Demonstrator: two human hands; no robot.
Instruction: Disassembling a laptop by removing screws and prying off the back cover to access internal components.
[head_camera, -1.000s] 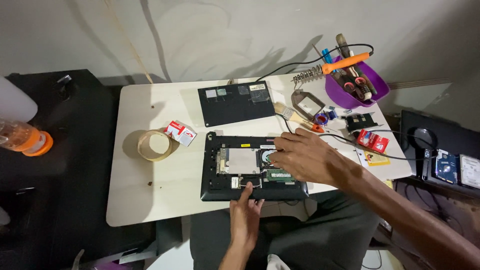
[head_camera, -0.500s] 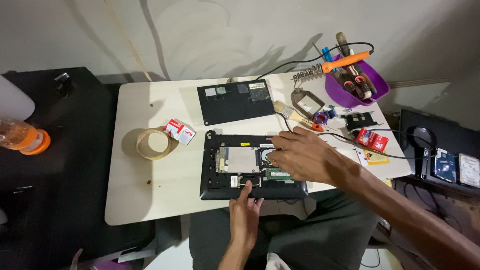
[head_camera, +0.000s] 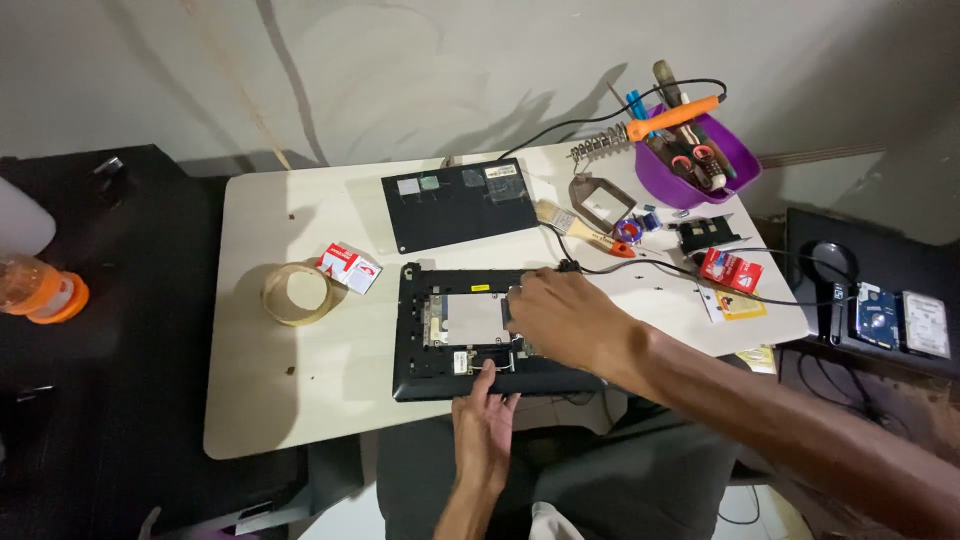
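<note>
Pale tabletop (head_camera: 260, 400), rounded corners, wall along the far edge, dark furniture to the left. Broad bare stretch on the left half and along the near-left edge; right half crowded.

Opened small laptop (head_camera: 430, 375), black, lying bottom-up with its cover off, sits at the near edge of the table, its front rim just overhanging toward the person's lap. Silver plate and circuit parts exposed inside.

Removed black cover panel (head_camera: 455, 205) lies flat behind the laptop, near but apart from it, slightly skewed.

Right hand (head_camera: 565, 320) comes in from the right across the table edge, palm down over the laptop's open right half. Fingers curled, tips pressed into the bay; whether they pinch a part there I cannot tell, the hand hides it.

Left hand (head_camera: 483, 425) rises from below, fingers loosely together and fairly straight, tips resting on the laptop's near rim. Nothing gripped.

Purple bowl (head_camera: 735, 165) at the far-right corner, full of tools; orange-handled soldering iron (head_camera: 670, 117) laid across it, its cord trailing over the table.

Tape roll (head_camera: 297, 293) left of the laptop, clear room around it. Small red-and-white box (head_camera: 349, 267) just beside the roll, on its far-right side.

Orange-capped bottle (head_camera: 45, 290) off the table, far left.
</note>
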